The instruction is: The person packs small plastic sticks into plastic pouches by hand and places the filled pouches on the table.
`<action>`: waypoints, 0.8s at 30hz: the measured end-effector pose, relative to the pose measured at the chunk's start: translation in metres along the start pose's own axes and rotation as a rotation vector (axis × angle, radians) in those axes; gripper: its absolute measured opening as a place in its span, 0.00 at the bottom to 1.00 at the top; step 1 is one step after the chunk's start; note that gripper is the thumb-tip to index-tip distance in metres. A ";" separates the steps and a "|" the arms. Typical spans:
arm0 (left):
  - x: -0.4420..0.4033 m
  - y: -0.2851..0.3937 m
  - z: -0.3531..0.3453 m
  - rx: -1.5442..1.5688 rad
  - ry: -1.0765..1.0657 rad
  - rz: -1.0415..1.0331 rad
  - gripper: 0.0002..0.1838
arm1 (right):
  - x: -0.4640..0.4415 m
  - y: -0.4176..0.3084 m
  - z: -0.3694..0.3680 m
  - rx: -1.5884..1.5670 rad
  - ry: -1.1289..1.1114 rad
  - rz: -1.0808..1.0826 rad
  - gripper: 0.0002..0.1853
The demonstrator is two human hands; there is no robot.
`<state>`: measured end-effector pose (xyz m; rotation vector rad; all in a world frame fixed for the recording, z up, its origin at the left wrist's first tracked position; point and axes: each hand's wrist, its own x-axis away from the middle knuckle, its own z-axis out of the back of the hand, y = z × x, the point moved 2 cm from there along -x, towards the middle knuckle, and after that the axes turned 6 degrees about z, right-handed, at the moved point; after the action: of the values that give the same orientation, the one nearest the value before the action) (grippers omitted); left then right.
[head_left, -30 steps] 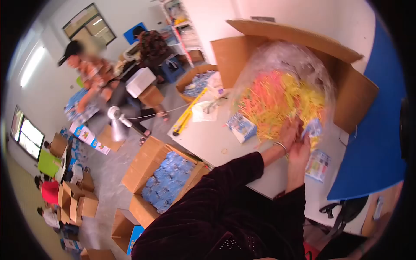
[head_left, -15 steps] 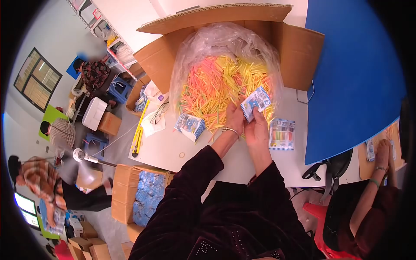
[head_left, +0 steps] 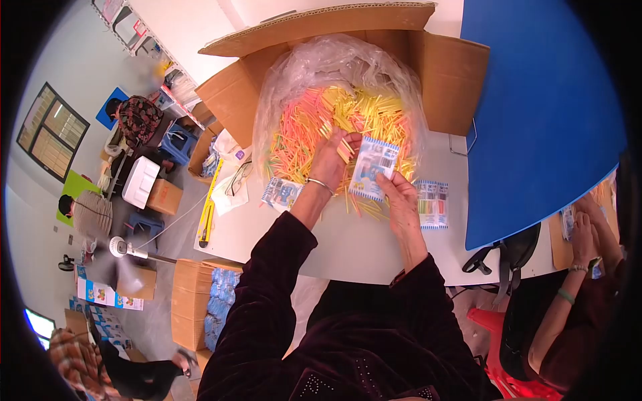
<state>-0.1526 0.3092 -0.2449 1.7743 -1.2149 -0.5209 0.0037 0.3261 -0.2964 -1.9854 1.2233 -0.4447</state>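
My left hand [head_left: 325, 166], with a bracelet at the wrist, has its fingers closed around a few thin yellow sticks [head_left: 344, 148] above the pile. Between thumb and fingers, my right hand [head_left: 402, 195] pinches the lower right edge of a small blue-and-white printed packet [head_left: 370, 175]. Behind both hands lies a heap of thin pink, yellow and orange sticks [head_left: 297, 127] inside a clear plastic bag [head_left: 271, 87]. A second packet [head_left: 281, 193] rests on the table by my left wrist, and a third packet [head_left: 432, 212] lies flat right of my right hand.
An open cardboard box [head_left: 457, 83] surrounds the bag. Left on the table [head_left: 321, 250] are glasses [head_left: 239, 179] and a yellow cutter [head_left: 206, 224]. A blue panel [head_left: 535, 113] stands at right, beyond it another person's hands [head_left: 585, 234]. A carton of blue packets [head_left: 190, 301] stands lower left.
My hands have moved apart: the left has shifted left and up, and now shows sticks in its fingers. The packet is now held upright by the right hand alone.
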 end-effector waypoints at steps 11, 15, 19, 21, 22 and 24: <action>0.026 0.036 -0.027 -0.043 -0.213 -0.111 0.15 | 0.014 -0.014 0.008 0.196 -0.246 -0.204 0.09; 0.035 0.034 -0.032 -0.054 -0.307 -0.095 0.15 | 0.018 -0.016 0.011 0.202 -0.263 -0.186 0.07; 0.043 0.027 -0.032 -0.128 -0.303 -0.095 0.16 | 0.021 -0.018 0.012 0.219 -0.294 -0.249 0.07; 0.046 0.024 -0.034 -0.294 -0.329 -0.124 0.19 | 0.021 -0.018 0.014 0.263 -0.295 -0.234 0.08; 0.048 0.024 -0.033 -0.294 -0.330 -0.123 0.19 | 0.023 -0.023 0.011 0.254 -0.296 -0.278 0.08; 0.051 0.022 -0.031 -0.418 -0.357 -0.090 0.21 | 0.023 -0.024 0.011 0.244 -0.296 -0.321 0.09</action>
<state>-0.1193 0.2749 -0.2041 1.4174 -1.1589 -1.0960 0.0371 0.3168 -0.2880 -1.9537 0.6379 -0.4158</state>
